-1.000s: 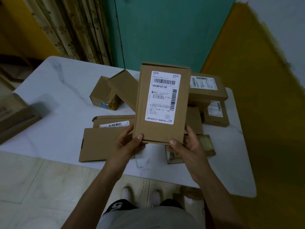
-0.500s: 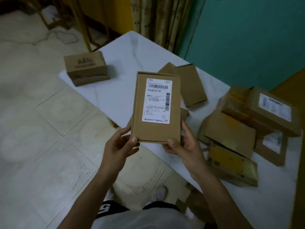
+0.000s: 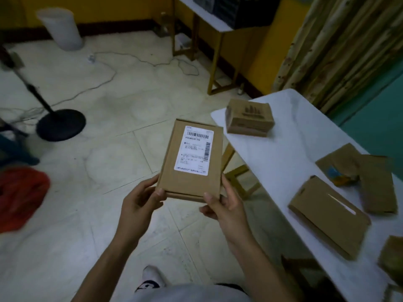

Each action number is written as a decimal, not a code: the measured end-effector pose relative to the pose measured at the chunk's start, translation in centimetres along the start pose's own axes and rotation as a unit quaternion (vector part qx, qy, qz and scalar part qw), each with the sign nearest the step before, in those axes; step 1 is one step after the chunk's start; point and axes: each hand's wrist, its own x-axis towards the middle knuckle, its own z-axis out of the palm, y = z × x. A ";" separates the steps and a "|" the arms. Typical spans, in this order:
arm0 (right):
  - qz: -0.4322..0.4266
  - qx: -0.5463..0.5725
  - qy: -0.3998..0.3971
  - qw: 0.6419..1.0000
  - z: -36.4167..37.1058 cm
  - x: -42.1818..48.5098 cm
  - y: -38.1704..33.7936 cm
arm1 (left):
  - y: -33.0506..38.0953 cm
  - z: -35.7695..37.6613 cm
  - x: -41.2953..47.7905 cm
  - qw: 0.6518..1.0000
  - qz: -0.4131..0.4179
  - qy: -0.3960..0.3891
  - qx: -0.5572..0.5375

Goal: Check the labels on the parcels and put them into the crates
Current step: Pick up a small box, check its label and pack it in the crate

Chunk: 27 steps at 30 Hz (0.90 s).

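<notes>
Both hands hold one flat parcel (image 3: pixel 189 162) up above the tiled floor (image 3: pixel 98 162), its white label (image 3: pixel 194 147) facing the camera

The left hand (image 3: pixel 139 205) grips the parcel's lower left corner, thumb pressed on the front and fingers curled behind; the right hand (image 3: pixel 224 205) grips the lower right corner the same way, its fingers running up the right edge. To the right of the right hand stands a white table (image 3: pixel 272 162) with more cardboard parcels: a small box (image 3: pixel 249 117) beyond the hand, a long flat one (image 3: pixel 329 216) level with it, another (image 3: pixel 378 184) further right. Well to the left of the left hand lie a red bag (image 3: pixel 19 197) and a round black stand base (image 3: pixel 61 124)
</notes>
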 end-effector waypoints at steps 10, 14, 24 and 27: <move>0.007 -0.049 -0.086 0.995 11.8 8.1 -2.5 | -0.7 -11.7 4.9 0.995 -0.028 0.071 -0.059; 0.032 -0.045 -0.105 0.993 14.3 13.1 -2.0 | -1.0 -14.4 8.9 0.994 -0.038 0.086 -0.056; 0.045 -0.072 -0.172 0.981 23.4 34.9 -5.5 | 1.2 -20.6 28.5 0.984 -0.069 0.162 0.012; 0.005 -0.077 -0.166 0.983 24.6 42.7 -9.0 | 3.1 -21.1 36.0 0.985 -0.061 0.158 0.022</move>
